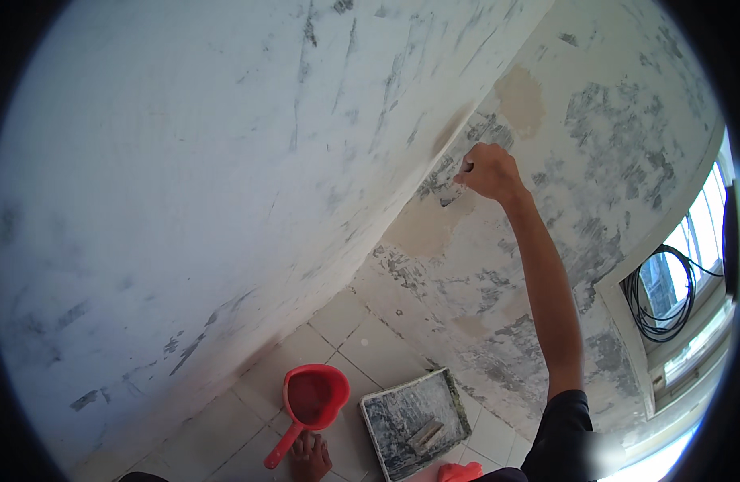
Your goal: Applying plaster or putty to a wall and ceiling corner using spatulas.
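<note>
My right arm reaches up to the patchy wall on the right. My right hand is a closed fist near the corner where two walls meet. It grips a putty knife, whose thin dark-edged blade lies against the wall; its handle is hidden in the fist. Smooth beige patches lie beside the blade. My left hand is outside the picture. On the floor stands a red dipper with a heart-shaped bowl, its handle toward me. What looks like a bare foot shows beside that handle.
A paste-smeared tray sits on the pale floor tiles, with a flat light-coloured tool inside. A red object is partly cut off below. Coiled black cable hangs by the window at right. The scuffed white wall fills the left.
</note>
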`<action>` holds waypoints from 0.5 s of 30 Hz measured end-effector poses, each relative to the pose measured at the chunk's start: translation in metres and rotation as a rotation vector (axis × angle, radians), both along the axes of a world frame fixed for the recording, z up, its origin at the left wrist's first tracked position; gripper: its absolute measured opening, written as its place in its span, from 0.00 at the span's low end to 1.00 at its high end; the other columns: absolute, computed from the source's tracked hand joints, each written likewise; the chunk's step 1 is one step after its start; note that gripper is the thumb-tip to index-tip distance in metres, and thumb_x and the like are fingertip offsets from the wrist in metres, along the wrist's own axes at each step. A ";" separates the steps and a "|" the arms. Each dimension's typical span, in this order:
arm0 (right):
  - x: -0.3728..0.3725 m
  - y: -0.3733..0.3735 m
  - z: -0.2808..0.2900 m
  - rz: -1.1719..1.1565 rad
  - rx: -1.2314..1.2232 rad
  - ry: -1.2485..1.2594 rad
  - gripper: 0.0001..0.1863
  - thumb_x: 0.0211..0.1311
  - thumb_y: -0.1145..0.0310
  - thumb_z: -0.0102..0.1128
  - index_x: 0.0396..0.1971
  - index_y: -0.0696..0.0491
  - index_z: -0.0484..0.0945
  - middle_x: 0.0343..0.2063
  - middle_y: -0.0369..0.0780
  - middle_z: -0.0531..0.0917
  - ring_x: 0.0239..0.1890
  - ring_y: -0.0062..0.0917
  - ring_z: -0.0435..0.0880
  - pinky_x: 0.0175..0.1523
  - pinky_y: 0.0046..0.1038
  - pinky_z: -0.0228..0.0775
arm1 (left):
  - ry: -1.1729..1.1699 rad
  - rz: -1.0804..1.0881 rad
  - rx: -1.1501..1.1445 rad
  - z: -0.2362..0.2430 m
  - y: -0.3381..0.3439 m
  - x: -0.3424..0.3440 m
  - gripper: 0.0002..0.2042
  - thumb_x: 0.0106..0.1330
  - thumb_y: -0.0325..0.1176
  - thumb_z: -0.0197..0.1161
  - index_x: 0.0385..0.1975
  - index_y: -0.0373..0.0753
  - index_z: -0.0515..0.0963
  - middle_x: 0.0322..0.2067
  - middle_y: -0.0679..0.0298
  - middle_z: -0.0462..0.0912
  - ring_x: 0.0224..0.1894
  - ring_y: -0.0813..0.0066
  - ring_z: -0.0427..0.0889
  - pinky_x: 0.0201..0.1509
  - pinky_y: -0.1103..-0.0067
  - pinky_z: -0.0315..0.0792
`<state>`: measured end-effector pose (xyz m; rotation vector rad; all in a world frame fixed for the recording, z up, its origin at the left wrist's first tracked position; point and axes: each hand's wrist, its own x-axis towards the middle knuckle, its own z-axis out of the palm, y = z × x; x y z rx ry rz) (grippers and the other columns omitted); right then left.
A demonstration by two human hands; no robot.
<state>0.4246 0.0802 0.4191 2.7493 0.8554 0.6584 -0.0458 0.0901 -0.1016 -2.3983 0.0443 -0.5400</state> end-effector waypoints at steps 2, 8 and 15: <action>0.009 -0.004 -0.034 0.072 -0.081 0.063 0.09 0.41 0.64 0.73 0.22 0.52 0.86 0.25 0.45 0.87 0.34 0.40 0.87 0.42 0.37 0.80 | -0.017 -0.006 -0.107 -0.002 -0.003 0.006 0.14 0.71 0.36 0.58 0.50 0.35 0.78 0.53 0.47 0.80 0.56 0.41 0.77 0.60 0.49 0.67; 0.024 -0.017 -0.036 0.021 -0.067 0.025 0.09 0.41 0.65 0.72 0.23 0.52 0.85 0.26 0.45 0.87 0.34 0.41 0.87 0.43 0.38 0.80 | 0.009 0.023 -0.080 0.000 0.000 0.000 0.14 0.72 0.36 0.57 0.51 0.35 0.78 0.50 0.47 0.82 0.55 0.40 0.78 0.59 0.49 0.68; -0.015 0.003 -0.006 -0.005 0.002 0.123 0.10 0.42 0.63 0.74 0.23 0.52 0.86 0.25 0.44 0.87 0.34 0.39 0.88 0.42 0.37 0.80 | 0.059 0.080 0.281 0.011 0.004 -0.006 0.15 0.73 0.37 0.55 0.51 0.36 0.78 0.51 0.46 0.82 0.55 0.41 0.78 0.59 0.50 0.68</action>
